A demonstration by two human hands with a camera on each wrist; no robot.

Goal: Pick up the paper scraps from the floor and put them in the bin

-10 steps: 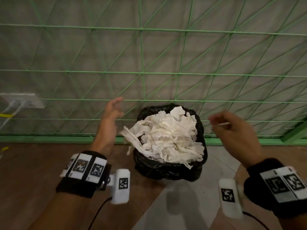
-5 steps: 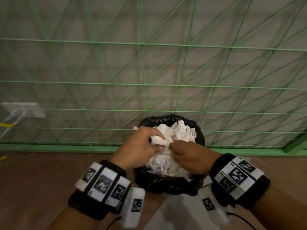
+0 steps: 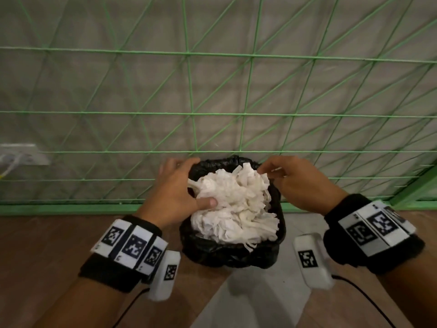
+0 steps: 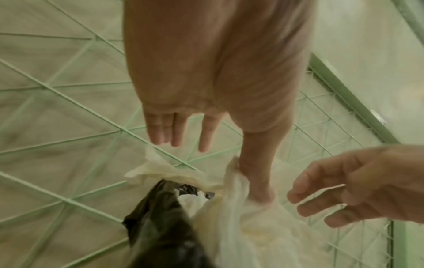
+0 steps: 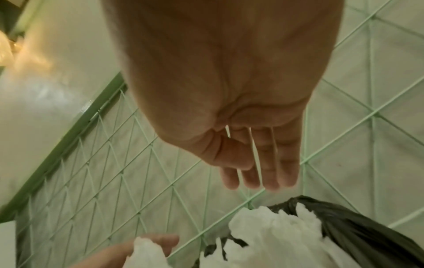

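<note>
A bin with a black liner (image 3: 227, 253) stands on the floor against the green mesh fence, heaped above its rim with white paper scraps (image 3: 234, 209). My left hand (image 3: 177, 185) lies at the bin's left side. Its fingers (image 4: 174, 132) are straight over the far-left rim, and its thumb (image 4: 259, 192) presses into the paper (image 4: 252, 226). My right hand (image 3: 298, 183) is at the far-right rim, fingers loosely bent, fingertips (image 5: 259, 177) just above the heap (image 5: 275, 228). A small white scrap (image 3: 277, 169) shows by its fingers. Neither hand grips anything that I can see.
A green wire mesh fence (image 3: 189, 114) with a green base rail (image 3: 71, 208) runs right behind the bin. A white power strip (image 3: 23, 155) with cables sits at the far left. The floor is brown wood (image 3: 47, 256) with a grey patch (image 3: 255, 292) in front of the bin.
Half a second ago both hands met over the middle of the heap. They have since spread apart to the bin's left and right sides.
</note>
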